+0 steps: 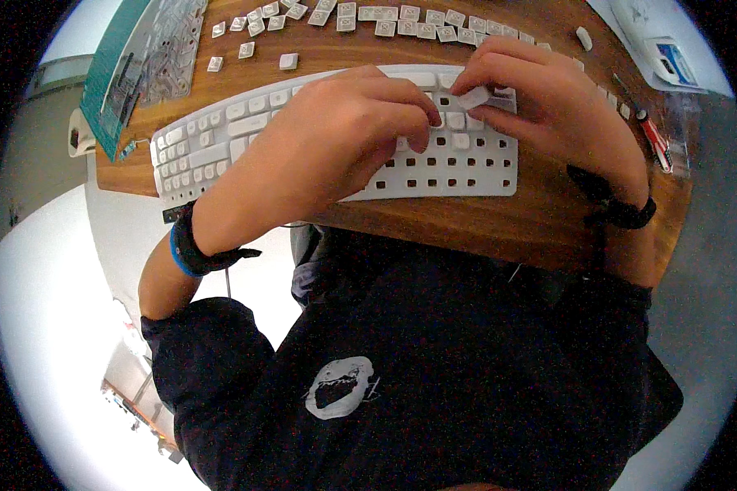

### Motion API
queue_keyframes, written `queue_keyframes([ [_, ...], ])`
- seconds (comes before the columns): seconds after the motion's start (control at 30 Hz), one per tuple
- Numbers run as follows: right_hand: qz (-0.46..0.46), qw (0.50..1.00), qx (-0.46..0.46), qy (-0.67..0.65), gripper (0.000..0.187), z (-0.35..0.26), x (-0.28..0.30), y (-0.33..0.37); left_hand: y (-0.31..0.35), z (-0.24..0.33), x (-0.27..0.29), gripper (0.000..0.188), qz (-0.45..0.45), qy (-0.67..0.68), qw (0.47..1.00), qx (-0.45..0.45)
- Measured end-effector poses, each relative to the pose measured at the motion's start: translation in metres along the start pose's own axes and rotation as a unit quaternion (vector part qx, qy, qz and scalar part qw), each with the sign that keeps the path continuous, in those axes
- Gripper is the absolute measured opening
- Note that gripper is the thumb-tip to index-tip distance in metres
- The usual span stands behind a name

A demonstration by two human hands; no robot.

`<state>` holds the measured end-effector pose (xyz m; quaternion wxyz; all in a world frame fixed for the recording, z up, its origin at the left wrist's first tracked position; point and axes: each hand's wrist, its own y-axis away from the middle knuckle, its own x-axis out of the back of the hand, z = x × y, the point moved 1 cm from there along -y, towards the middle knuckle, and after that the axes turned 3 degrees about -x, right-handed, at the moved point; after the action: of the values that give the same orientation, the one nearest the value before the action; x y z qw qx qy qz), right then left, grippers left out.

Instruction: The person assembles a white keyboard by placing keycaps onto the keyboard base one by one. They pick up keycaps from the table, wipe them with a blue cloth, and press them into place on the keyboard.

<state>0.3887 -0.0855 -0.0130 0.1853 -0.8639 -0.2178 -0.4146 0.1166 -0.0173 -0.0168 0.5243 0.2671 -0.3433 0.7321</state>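
Note:
A white keyboard point(368, 190) lies on the wooden table, its left part filled with white keycaps and much of its right part showing bare square holes. My right hand point(553, 102) reaches over its upper right corner, finger and thumb pinching a pale keycap point(473, 99) just above the board. Curled over the middle is my left hand point(336, 123), its fingertips down among the keys close to the bare holes. Whatever lies between those fingertips is hidden. White keycaps point(460, 141) sit singly near the right hand's thumb.
Loose white keycaps point(385, 29) spread in rows behind the keyboard and down its right side. A red-handled tool point(653, 139) lies at the right, near a white tray point(659, 49). On the left are a green mat point(110, 98) and a clear plastic sheet point(168, 53). The table's edge is close to my body.

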Motion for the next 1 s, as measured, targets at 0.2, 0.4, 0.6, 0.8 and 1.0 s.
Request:
queue_keyframes([
  [0.2,0.06,0.998,-0.019,-0.014,0.032,-0.008,0.0,-0.005,-0.007,0.005,0.002,0.033,0.144,0.135,0.974,0.111],
  [0.4,0.089,0.995,0.044,0.02,0.035,-0.034,-0.004,-0.022,-0.017,0.0,0.006,0.029,0.144,0.227,0.962,0.048],
  [0.6,0.121,0.991,0.051,0.01,0.038,-0.042,-0.01,-0.027,-0.004,0.002,0.017,0.033,0.156,0.117,0.98,0.039],
  [0.8,0.036,0.994,-0.062,0.079,0.031,-0.046,-0.008,-0.017,0.033,-0.002,0.026,0.045,0.076,-0.117,0.986,0.092],
  [1.0,-0.005,0.993,-0.035,0.113,0.027,-0.053,-0.031,-0.011,0.066,0.008,0.025,0.051,-0.029,-0.23,0.966,0.117],
])
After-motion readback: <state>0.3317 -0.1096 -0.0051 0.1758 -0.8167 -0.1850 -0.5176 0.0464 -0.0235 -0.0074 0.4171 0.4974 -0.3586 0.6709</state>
